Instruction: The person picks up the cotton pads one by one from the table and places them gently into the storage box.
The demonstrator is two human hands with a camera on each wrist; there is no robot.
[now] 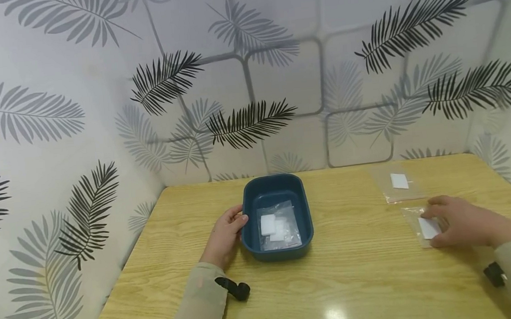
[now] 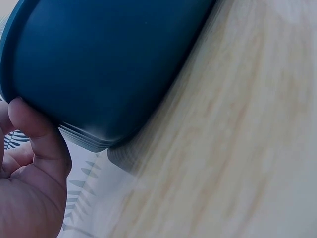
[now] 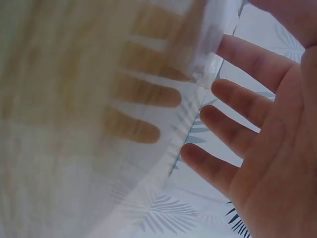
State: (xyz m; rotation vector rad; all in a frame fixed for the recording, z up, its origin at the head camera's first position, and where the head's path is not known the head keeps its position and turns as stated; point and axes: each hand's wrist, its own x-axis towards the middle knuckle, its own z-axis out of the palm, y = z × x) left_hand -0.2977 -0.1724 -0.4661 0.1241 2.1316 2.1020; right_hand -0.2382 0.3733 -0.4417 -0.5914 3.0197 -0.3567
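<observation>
A dark blue plastic bin [image 1: 280,255] stands on the table, with clear zip bags [image 1: 290,232] holding white pieces lying inside. My left hand [image 1: 225,237] holds the bin at its left side, thumb by the rim; the left wrist view shows the curled fingers [image 2: 37,129] against the bin wall [image 2: 109,64]. On the right, my right hand [image 1: 461,223] reaches over a clear zip bag [image 1: 415,217] with a white piece in it. Its fingers [image 3: 242,104] are spread and fairly straight in the right wrist view, fingertips right at the bag's edge [image 3: 205,64].
Another clear zip bag [image 1: 391,192] with a white piece lies farther back, just beyond the right hand. The wooden table [image 1: 359,271] meets a leaf-patterned wall covering [image 1: 285,82] at the back and left.
</observation>
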